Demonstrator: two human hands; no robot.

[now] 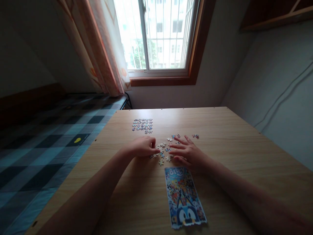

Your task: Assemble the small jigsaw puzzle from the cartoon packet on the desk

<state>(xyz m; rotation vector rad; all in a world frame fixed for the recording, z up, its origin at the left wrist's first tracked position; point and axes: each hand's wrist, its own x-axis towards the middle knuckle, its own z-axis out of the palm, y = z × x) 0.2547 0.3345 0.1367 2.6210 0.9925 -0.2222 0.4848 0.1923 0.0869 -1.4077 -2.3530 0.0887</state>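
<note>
Several loose puzzle pieces (163, 150) lie scattered on a wooden table (225, 137), between my two hands. My left hand (143, 147) rests on the table at the left edge of the pile, fingers curled in a pinch; what it holds, if anything, is too small to make out. My right hand (187, 151) lies flat at the right of the pile, fingers stretched out over the pieces. A partly assembled block of puzzle (142, 125) sits farther back. A colourful cartoon puzzle packet (183, 195) lies near me, just below my right hand.
A few more loose pieces (195, 136) sit to the right of the pile. A bed with a checked blue cover (44, 147) stands to the left of the table. Behind are a window (158, 36) and a curtain (102, 49); a wall runs along the right.
</note>
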